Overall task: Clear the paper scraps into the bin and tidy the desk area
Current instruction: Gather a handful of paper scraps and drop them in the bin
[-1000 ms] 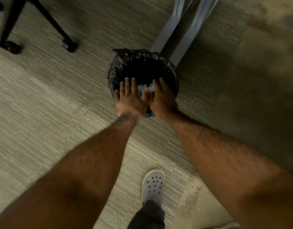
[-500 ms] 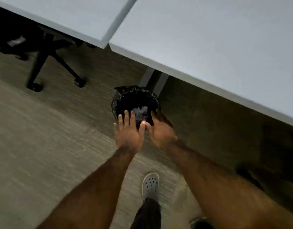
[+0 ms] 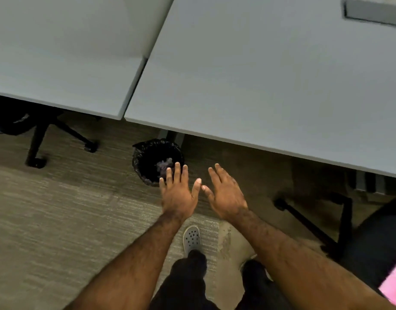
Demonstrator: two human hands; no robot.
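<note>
two bare forearms reach forward and down from the bottom of the view, converging toward the middle. left hand [image 3: 178, 193] is back-up, fingers straight and slightly fanned, thumb angled out to the right; it grips nothing. its fingertips [image 3: 177, 164] overlap the near rim of the bin in this view, though whether they touch it cannot be told. right hand [image 3: 226, 195] sits just beside it, tilted so the thumb side faces left, fingers loosely spread and pointing away from the body, also empty. the two thumbs nearly meet, with a narrow gap between their tips.

bin [image 3: 147, 156] stands upright on the carpet [image 3: 58, 209], mouth facing up, lined with a black bag crumpled over the rim. it sits just in front of the desk edge, near the seam where two pale desk tops [image 3: 259, 86] meet. inside, pale paper scraps [image 3: 164, 164] lie toward the near right of the opening; they are a blurred clump, so no long axis or direction can be made out.

a grey perforated shoe [image 3: 191, 238] points toward the desk, below the hands. black chair bases stand on the left [image 3: 38, 151] and on the right [image 3: 315, 227]. a grey slot [image 3: 373, 12] is set in the desk top at the upper right.
</note>
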